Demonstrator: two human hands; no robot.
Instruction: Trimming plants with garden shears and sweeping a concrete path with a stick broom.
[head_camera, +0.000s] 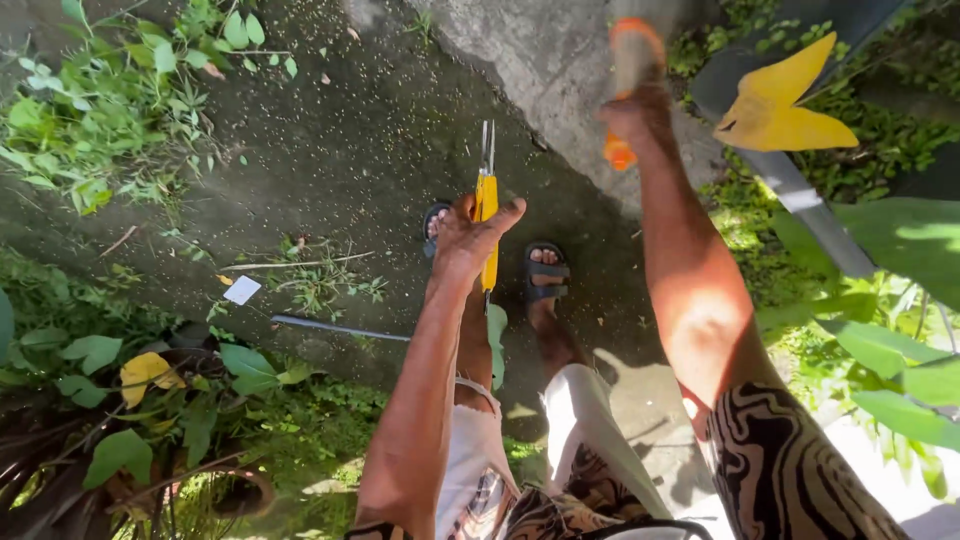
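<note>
A person stands on a damp concrete path (330, 150), seen from above, with both arms stretched forward. The left hand (468, 238) is closed around the yellow handle of a pair of shears (486, 205); the thumb lies along the handle's right side, the fingers wrap it from the left, and the short metal blades stick out past the knuckles, closed together and pointing away from the body. The right hand (632, 115) is raised higher and grips an orange-handled tool (628, 80), fingers curled fully round it; the tool is blurred and its top end runs out of view. Below the shears, two feet in dark sandals (546, 272) rest on the path. A white scrap (241, 290) and a thin rod (340, 328) lie at the path's near edge, beside leafy weeds (110, 100). A yellow leaf (778, 105) hangs at upper right.
</note>
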